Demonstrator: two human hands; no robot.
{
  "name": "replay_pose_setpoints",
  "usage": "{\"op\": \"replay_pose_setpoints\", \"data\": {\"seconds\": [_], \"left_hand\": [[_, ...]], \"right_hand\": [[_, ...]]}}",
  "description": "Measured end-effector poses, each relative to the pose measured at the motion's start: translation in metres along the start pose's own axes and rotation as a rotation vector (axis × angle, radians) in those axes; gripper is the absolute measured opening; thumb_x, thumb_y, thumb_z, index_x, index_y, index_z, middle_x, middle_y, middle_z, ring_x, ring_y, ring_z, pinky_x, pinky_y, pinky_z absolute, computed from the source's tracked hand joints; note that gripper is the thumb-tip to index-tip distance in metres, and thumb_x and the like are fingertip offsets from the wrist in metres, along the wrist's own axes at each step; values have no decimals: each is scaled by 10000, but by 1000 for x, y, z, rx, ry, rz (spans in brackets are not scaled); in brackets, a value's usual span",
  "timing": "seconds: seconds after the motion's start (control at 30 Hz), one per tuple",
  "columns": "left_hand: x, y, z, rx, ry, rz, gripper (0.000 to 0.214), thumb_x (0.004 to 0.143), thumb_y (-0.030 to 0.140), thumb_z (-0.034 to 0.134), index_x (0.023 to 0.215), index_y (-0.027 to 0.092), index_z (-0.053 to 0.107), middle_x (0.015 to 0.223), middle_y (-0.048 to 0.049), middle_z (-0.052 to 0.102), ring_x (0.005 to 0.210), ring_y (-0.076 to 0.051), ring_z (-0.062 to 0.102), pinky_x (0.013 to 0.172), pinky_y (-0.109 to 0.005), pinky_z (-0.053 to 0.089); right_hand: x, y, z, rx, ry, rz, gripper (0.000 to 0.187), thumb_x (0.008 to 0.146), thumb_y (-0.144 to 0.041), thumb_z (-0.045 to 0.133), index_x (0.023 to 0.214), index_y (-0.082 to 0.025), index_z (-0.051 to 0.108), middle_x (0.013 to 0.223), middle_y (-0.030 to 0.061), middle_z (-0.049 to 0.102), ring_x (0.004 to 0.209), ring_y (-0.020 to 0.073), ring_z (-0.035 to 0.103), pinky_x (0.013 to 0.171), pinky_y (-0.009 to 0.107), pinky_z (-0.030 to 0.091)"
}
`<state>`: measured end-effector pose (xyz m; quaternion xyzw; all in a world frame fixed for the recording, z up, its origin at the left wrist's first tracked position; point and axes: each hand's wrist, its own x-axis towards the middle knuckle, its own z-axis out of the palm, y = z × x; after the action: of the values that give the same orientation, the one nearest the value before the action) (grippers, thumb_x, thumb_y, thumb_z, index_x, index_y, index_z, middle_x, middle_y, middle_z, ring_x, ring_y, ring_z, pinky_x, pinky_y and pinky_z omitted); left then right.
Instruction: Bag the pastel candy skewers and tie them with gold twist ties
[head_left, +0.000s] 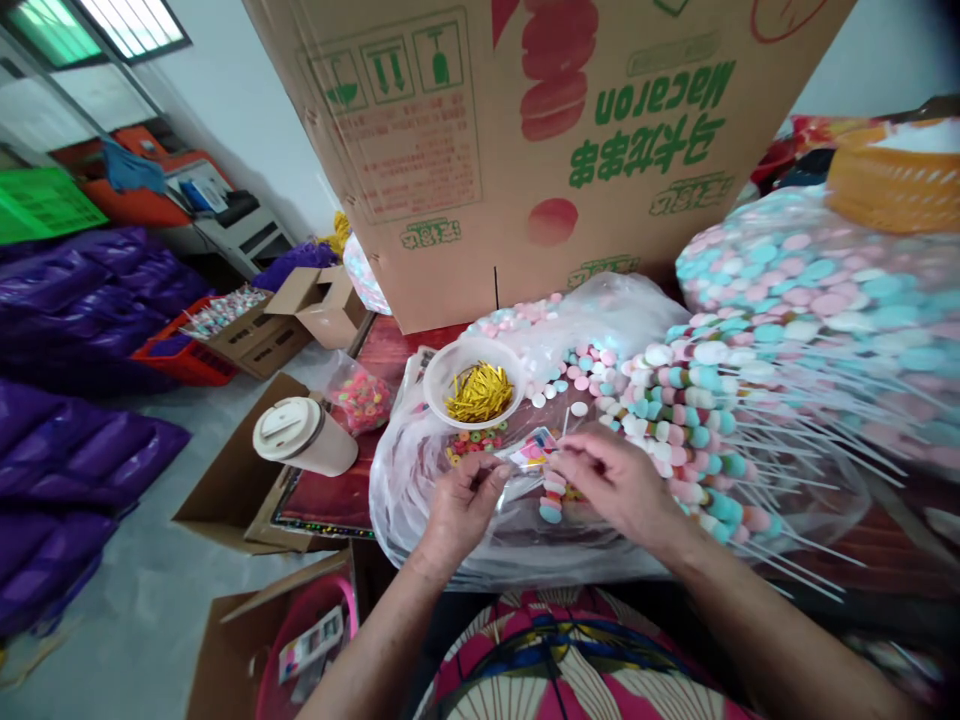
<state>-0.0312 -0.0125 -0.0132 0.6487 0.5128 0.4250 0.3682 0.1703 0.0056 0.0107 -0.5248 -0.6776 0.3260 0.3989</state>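
Observation:
My left hand [466, 502] is closed in a pinch on the near-left edge of a small clear plastic bag [537, 447] with a colourful print. My right hand [619, 487], fingers drawn together, grips the bag's other end. Just below my right fingers is a short skewer of pastel candies [552, 500], its stick mostly hidden by the hand. Behind the bag stands a white bowl [433, 388] of gold twist ties [481, 392]. Small ring-shaped candies [474, 440] lie in front of that bowl. To the right is a pile of candy skewers [697, 440] with white sticks.
A large cardboard carton [480, 190] rises at the back. A big bag of pastel discs [810, 270] and an orange basket [892, 180] are at right. On the left stand a lidded cup [322, 445], a bag of ring candies [360, 395] and an open box [232, 480].

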Motion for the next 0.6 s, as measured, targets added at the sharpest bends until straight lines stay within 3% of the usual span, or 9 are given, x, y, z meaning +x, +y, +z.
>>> {"op": "replay_pose_setpoints", "data": {"seconds": [0.07,0.13,0.23,0.33,0.4,0.47,0.53,0.6], "left_hand": [[1,1,1,7,-53,23,299,869,436,510,877,154,609,690,-7,577,610,-117,500,584,-231,407],[2,1,0,-3,-132,13,383,865,502,490,964,147,596,643,8,548,567,-114,483,548,-231,384],[3,-4,-7,-40,-274,-5,551,789,602,547,1086,138,546,555,55,458,491,-99,419,488,-221,324],[2,-6,-15,-43,-337,-13,626,712,606,641,1124,149,526,597,47,497,526,-109,451,507,-225,350],[0,-3,-17,49,-282,-27,615,672,549,710,1125,170,538,676,17,572,592,-134,512,553,-244,400],[-5,2,-14,171,-176,-20,555,676,458,740,1127,192,558,832,-29,644,728,-176,580,656,-286,454],[-13,4,-7,202,-27,-29,429,738,380,696,1108,195,581,933,-53,664,812,-193,606,727,-311,477],[-23,2,2,135,74,-60,274,807,330,624,1037,181,620,875,-48,679,763,-173,621,703,-291,493]], "right_hand": [[-5,-11,2,63,-60,-113,169,836,-318,546,771,-209,657,760,26,581,636,129,523,579,257,433],[-8,-18,3,156,-70,-114,162,843,-288,542,761,-214,660,792,25,593,684,131,552,612,258,453],[-7,-19,-2,273,-211,-50,159,852,-305,548,766,-207,641,721,-1,582,628,111,538,575,241,442],[-6,-16,-6,325,-405,78,228,901,-352,471,758,-196,557,527,-52,493,456,81,442,463,211,383],[-5,-14,-5,318,-412,125,229,920,-368,429,792,-202,521,540,-47,519,467,89,477,467,211,402],[-7,-14,1,303,-339,113,212,916,-374,430,818,-208,517,633,-18,580,557,110,550,534,231,459],[-10,-15,7,309,-253,108,205,909,-382,435,825,-216,521,687,-6,601,610,125,583,582,250,491],[-12,-17,11,310,-208,126,201,901,-392,439,830,-224,522,704,-9,599,636,133,602,594,255,505]]}}
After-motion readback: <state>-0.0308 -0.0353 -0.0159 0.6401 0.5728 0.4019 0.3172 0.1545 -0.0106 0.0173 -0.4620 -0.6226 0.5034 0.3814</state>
